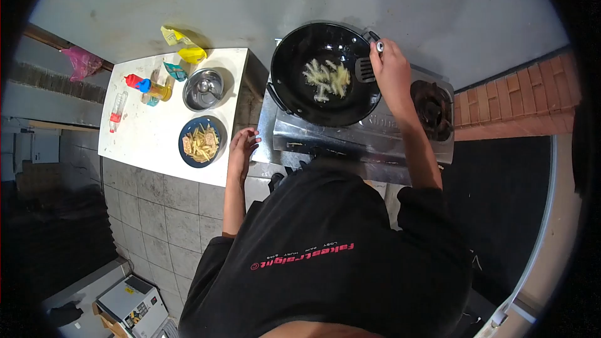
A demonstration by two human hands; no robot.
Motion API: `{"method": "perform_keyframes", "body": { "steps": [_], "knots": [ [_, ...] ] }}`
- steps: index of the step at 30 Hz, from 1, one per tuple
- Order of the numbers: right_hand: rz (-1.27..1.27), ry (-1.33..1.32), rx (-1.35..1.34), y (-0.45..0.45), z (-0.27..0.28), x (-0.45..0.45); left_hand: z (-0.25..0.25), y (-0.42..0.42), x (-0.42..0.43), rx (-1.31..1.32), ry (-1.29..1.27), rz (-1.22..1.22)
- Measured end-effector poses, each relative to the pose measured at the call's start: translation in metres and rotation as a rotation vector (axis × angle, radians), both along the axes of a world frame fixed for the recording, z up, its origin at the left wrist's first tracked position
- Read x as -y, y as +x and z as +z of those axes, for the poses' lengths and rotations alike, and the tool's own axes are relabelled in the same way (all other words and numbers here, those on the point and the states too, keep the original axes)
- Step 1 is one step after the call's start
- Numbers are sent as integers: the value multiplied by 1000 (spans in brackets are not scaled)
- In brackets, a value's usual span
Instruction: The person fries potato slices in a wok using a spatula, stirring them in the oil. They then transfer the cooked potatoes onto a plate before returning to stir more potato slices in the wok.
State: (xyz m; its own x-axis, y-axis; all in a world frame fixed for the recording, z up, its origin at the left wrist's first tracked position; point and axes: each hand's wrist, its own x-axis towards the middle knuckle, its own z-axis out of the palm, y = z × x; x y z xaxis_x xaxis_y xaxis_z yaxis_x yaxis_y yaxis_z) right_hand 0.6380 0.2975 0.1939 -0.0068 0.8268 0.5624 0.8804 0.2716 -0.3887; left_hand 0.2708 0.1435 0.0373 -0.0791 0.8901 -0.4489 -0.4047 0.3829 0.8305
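Note:
My right hand point(390, 70) is closed round the handle of a black slotted spatula point(365, 70), whose blade is inside the right side of a black wok point(294, 97). Pale fries point(327, 79) lie bubbling in oil in the middle of the wok, a little left of the blade. The wok sits on a silver gas stove point(307, 136). My left hand point(243, 144) hangs by the stove's left edge, fingers loosely curled and apart, with nothing visible in it. Nearest to it is a dark bowl point(214, 126) of fries and browned pieces on the white table point(147, 153).
On the table stand a steel bowl point(203, 89), a yellow packet point(188, 50), a teal packet point(176, 71), a blue-capped oil bottle point(156, 89), a red-capped bottle point(133, 81) and a clear bottle point(118, 111). A bare burner point(432, 109) is right of the wok. Brickwork point(513, 97) borders the right.

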Motion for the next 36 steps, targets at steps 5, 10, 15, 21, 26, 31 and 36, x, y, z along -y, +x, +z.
{"method": "perform_keyframes", "body": {
  "steps": [5,10,15,21,26,31,36],
  "knots": [
    [-38,-28,-17,-5,-9,-8,-2,-2,4,-9,-21,23],
    [17,-9,-219,-5,-22,-20,-3,-3,3,10,-12,17],
    [41,-288,-566,6,-39,-27,-2,0,2,11,-22,17],
    [213,-573,-891,21,-68,-28,-1,2,0,9,-26,6],
    [324,-488,-688,6,-39,-3,-3,1,0,7,-21,14],
    [354,-362,-432,4,-24,12,2,3,2,-6,-31,6],
    [326,-311,-424,4,-15,21,-1,3,2,-6,-22,-4]
  ]
}}
